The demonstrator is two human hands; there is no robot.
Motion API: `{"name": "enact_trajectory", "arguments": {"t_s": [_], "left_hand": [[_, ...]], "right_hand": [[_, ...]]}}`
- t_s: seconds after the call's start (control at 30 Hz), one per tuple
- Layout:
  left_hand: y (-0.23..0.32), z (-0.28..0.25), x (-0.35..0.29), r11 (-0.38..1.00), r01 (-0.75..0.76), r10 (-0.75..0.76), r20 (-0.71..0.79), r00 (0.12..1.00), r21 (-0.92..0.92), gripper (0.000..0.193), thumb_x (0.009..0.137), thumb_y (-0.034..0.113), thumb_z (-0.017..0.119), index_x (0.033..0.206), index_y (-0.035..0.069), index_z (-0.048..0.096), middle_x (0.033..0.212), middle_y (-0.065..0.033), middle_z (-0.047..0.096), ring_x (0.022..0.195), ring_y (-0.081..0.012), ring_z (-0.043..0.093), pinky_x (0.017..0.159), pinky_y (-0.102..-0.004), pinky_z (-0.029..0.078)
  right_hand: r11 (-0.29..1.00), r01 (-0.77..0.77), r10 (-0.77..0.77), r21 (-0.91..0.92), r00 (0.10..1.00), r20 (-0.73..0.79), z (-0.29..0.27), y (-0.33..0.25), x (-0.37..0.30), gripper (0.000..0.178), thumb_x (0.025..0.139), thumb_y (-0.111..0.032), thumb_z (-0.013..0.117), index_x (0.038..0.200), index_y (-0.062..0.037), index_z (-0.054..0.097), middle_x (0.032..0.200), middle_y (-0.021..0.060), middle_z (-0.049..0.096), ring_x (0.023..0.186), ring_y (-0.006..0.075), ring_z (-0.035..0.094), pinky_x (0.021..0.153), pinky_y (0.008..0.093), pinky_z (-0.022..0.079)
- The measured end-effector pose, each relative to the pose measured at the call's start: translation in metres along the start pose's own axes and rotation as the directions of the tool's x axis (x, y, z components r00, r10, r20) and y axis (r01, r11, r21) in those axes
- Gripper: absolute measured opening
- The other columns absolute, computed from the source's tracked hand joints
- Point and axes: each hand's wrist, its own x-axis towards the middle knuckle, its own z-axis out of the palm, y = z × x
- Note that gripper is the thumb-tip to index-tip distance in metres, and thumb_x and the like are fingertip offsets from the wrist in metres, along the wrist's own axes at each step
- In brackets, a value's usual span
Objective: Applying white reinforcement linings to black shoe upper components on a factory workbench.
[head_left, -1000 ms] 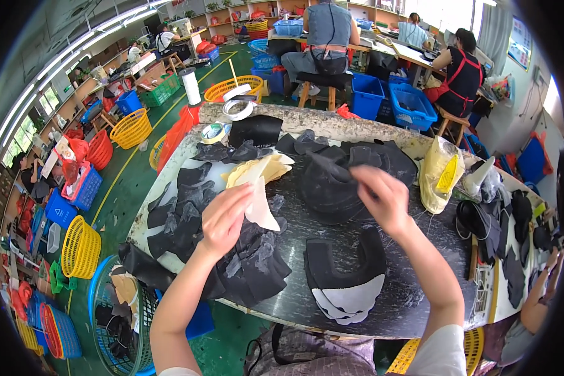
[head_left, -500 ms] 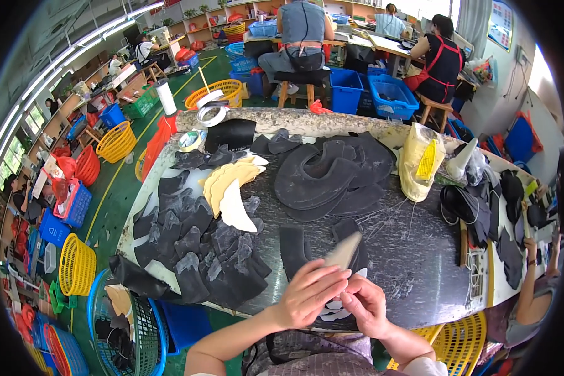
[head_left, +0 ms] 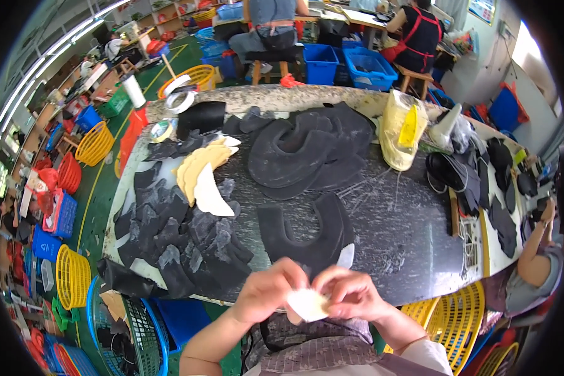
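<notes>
Close to my body, a small cream-white curved piece (head_left: 307, 305) is pinched between my left hand (head_left: 266, 293) and my right hand (head_left: 356, 294). Fingers of both hands are closed on its upper edge and side. Just beyond them, a black U-shaped piece (head_left: 304, 241) lies flat on the dark tabletop (head_left: 407, 232). A small white piece (head_left: 346, 255) rests at its right end. To the left is a fanned stack of cream crescent pieces (head_left: 197, 164) with a whiter crescent (head_left: 211, 193) at its near side. Larger black curved pieces (head_left: 294, 150) are piled at the back.
Small black pieces (head_left: 175, 232) cover the table's left. A yellow shoe last (head_left: 401, 135) in plastic stands at the back right, near black shoe uppers (head_left: 454, 172). Tape rolls (head_left: 163, 130) lie at the back left. A basket (head_left: 122, 326) stands at lower left. A co-worker's arm (head_left: 539, 241) shows at right.
The piece, upright between my hands before, is now lower and tilted toward me, held with both hands' fingertips. My hands have come nearer my body, and the view has shifted.
</notes>
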Motion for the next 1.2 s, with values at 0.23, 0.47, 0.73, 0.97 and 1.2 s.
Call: {"name": "enact_trajectory", "arguments": {"t_s": [0.23,0.47,0.73,0.97,1.2], "left_hand": [[-0.010,0.021,-0.018,0.803,-0.170,0.127,-0.115,0.985,-0.571,0.014,0.101,0.022,0.044,0.094,0.018,0.055,0.105,-0.0100,0.059,0.097,-0.0250,0.061,0.116,-0.0583,0.017],[0.030,0.000,-0.036,0.902,0.088,-0.085,-0.026,0.996,0.423,0.043,0.079,0.040,0.078,0.098,0.004,0.063,0.075,-0.0099,0.065,0.058,-0.0164,0.060,0.058,-0.0328,0.047],[0.013,-0.028,-0.005,0.586,0.495,-0.289,-0.405,0.867,0.641,0.043,0.083,0.004,0.072,0.122,0.007,0.054,0.074,-0.0032,0.066,0.064,-0.0047,0.060,0.056,-0.0209,0.045],[0.001,-0.031,0.018,0.369,0.469,-0.314,-0.367,0.875,0.803,0.041,0.085,0.004,0.068,0.123,0.008,0.053,0.070,-0.0038,0.061,0.058,-0.0075,0.056,0.052,-0.0252,0.044],[-0.003,-0.031,0.014,-0.314,0.071,-0.254,-0.156,0.955,0.947,0.059,0.073,0.032,0.078,0.124,0.013,0.056,0.076,-0.0073,0.062,0.061,-0.0228,0.061,0.057,-0.0354,0.049]], "right_hand": [[0.744,-0.144,0.372,0.652,0.901,-0.225,-0.015,0.023,-0.021,0.023,0.084,0.000,0.053,0.064,-0.0071,0.045,0.057,0.0055,0.055,0.049,0.0172,0.051,0.052,0.0284,0.043],[0.754,-0.021,0.183,-0.656,0.967,0.180,0.010,-0.002,-0.031,0.048,0.081,-0.040,0.076,0.108,-0.0035,0.060,0.108,0.0119,0.063,0.077,0.0277,0.066,0.071,0.0357,0.053],[0.406,-0.061,-0.103,-0.912,0.988,-0.112,-0.041,-0.005,0.003,0.014,0.080,-0.013,0.071,0.075,-0.0022,0.064,0.085,0.0086,0.061,0.076,0.0248,0.059,0.068,0.0379,0.045],[0.208,-0.057,-0.044,-0.976,0.997,-0.067,-0.062,0.004,0.008,0.021,0.076,-0.015,0.075,0.069,-0.0045,0.059,0.091,0.0049,0.060,0.077,0.0205,0.056,0.068,0.0347,0.042],[-0.210,-0.006,-0.084,-0.978,0.996,0.012,-0.086,-0.021,0.043,0.022,0.071,-0.021,0.075,0.066,-0.0102,0.056,0.065,0.0002,0.050,0.063,0.0204,0.056,0.062,0.0349,0.041]]}}
